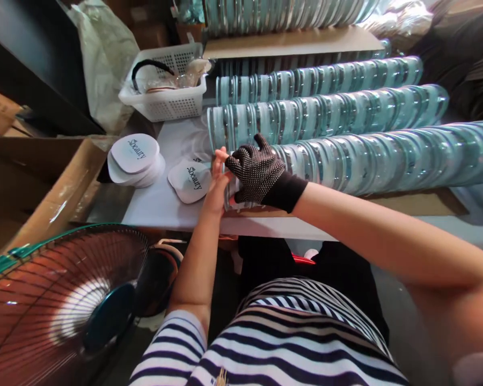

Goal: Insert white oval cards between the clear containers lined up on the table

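Note:
My right hand (257, 172), in a black dotted glove, grips the near end of a long row of clear round lidded cases (370, 161) lying on edge on the white table (161, 203). My bare left hand (218, 170) presses flat against that same end of the row from the left. Just left of my hands lies a small pile of white round "Sbeauty" labels (191, 182). A larger stack of the same labels (134, 160) sits further left.
Two more rows of cases (326, 110) lie behind, with others on a shelf above. A white plastic basket (165, 86) stands at the back left. A cardboard box (44, 187) is at the left and a fan (64, 300) at the lower left.

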Action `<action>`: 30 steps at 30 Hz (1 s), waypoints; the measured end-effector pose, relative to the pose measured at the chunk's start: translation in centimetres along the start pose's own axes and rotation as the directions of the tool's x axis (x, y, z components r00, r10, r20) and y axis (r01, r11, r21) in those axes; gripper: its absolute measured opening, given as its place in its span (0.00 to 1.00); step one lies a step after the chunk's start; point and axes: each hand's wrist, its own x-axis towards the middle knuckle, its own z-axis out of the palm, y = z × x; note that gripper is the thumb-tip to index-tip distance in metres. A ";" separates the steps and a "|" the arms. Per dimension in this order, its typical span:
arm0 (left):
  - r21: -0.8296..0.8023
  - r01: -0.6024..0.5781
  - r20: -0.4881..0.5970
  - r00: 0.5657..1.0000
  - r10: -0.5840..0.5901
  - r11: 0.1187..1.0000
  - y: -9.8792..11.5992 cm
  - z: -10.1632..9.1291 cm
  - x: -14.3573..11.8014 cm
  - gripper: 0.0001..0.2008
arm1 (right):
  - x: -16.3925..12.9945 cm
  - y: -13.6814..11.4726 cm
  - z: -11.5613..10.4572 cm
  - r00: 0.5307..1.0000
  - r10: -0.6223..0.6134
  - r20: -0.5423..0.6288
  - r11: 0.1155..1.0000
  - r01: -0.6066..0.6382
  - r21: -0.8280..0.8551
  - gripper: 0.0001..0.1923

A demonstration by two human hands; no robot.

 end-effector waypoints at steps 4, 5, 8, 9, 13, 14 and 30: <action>-0.193 0.036 -0.087 0.995 -0.053 0.981 1.4 0.4 -0.8 0.37 | -2.4 -2.1 0.9 0.998 0.060 -0.031 0.997 -0.062 -0.049 0.48; -0.208 0.037 -0.120 0.991 -0.063 0.977 1.6 0.3 -1.1 0.37 | -2.8 -2.6 0.7 0.999 0.046 -0.007 0.997 -0.046 -0.062 0.44; -0.219 0.079 -0.160 0.980 -0.116 0.973 1.8 -0.2 -1.4 0.29 | -2.9 -3.1 -0.4 0.995 -0.005 0.096 0.994 0.015 -0.107 0.37; -0.217 0.085 -0.151 0.981 -0.120 0.972 1.7 -0.3 -1.4 0.25 | -2.8 -2.9 -0.9 0.994 -0.006 0.108 0.992 0.019 -0.125 0.34; -0.215 0.033 -0.183 0.980 -0.073 0.976 1.6 -0.5 -1.2 0.21 | -2.8 -1.9 -1.7 1.000 0.019 -0.013 0.991 -0.020 -0.136 0.21; -0.205 0.028 -0.202 0.977 -0.070 0.978 1.8 -0.3 -1.3 0.24 | -3.0 -1.8 -1.4 0.997 0.012 -0.072 0.993 -0.020 -0.119 0.22; 0.296 0.093 -0.445 0.894 0.051 0.951 -0.4 1.2 -6.0 0.35 | -28.5 21.7 -9.3 0.370 0.712 -0.597 0.550 -0.822 0.146 0.34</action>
